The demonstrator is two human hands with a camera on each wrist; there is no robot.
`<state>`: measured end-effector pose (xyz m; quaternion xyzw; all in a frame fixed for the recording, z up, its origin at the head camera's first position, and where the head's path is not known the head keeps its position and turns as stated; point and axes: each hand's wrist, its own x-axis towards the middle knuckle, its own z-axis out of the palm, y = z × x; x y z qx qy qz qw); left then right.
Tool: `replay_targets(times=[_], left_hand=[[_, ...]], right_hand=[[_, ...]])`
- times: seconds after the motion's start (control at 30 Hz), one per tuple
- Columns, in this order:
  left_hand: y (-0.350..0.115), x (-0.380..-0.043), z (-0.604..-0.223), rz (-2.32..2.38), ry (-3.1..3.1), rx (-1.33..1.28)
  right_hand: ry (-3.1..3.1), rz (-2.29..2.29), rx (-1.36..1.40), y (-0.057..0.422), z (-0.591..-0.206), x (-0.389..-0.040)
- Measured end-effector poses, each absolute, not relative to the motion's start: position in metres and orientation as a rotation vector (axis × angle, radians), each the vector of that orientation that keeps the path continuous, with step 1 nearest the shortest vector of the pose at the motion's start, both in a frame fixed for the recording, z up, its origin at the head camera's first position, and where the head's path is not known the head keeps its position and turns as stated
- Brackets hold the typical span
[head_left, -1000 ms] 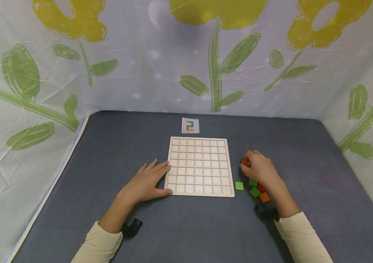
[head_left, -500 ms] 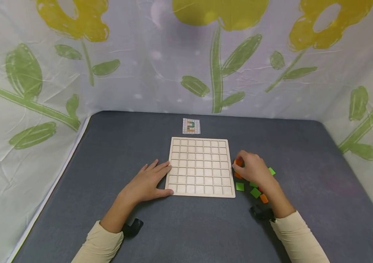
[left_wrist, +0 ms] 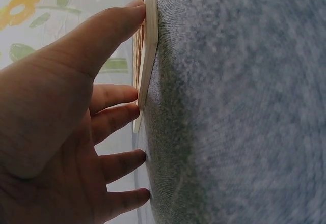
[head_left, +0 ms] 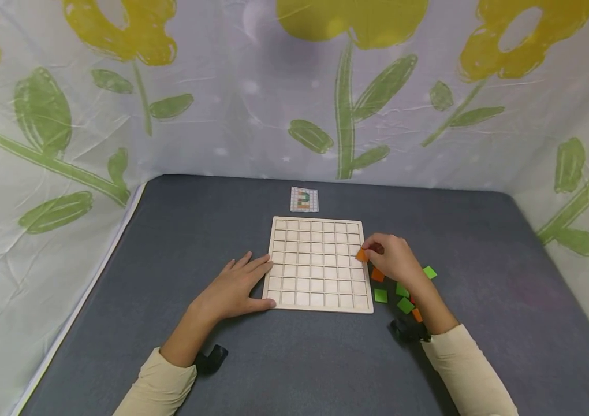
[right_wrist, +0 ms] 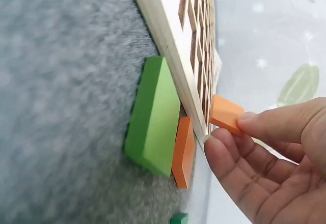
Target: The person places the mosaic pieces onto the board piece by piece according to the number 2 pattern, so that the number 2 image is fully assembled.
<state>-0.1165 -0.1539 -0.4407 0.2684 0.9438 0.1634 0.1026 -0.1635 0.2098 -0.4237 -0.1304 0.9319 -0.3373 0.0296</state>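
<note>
A square wooden grid board (head_left: 316, 263) lies on the dark table. On its left edge rest the thumb and fingertips of my left hand (head_left: 234, 288), the fingers spread and fairly straight; the left wrist view shows the thumb (left_wrist: 117, 23) on the board's rim. My right hand (head_left: 395, 260) pinches an orange square tile (right_wrist: 226, 114) between thumb and fingers, over the board's right edge. Below that hand lie another orange tile (head_left: 377, 275) and a green tile (head_left: 380, 296), both beside the board.
More green tiles (head_left: 405, 305), an orange one (head_left: 417, 315) and a partly hidden red one lie near the right wrist. A light green tile (head_left: 430, 272) sits right of the forearm. Behind the board lies a small card (head_left: 304, 200) with a coloured grid pattern.
My right hand has moved left from the loose tiles to the board's right edge, carrying an orange tile. Another orange tile now shows beside the board. The left hand has stayed in place.
</note>
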Motion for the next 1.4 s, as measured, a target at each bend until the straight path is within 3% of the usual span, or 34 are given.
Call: replay_targets(times=[0.43, 1.4], left_hand=[[-0.154, -0.116, -0.44, 0.495, 2.773, 0.787], [-0.153, -0.115, -0.44, 0.503, 2.769, 0.762]], right_hand=[[2.529, -1.316, -0.306, 0.196, -0.424, -0.186], [2.395, -1.316, -0.204, 0.138, -0.415, -0.226]])
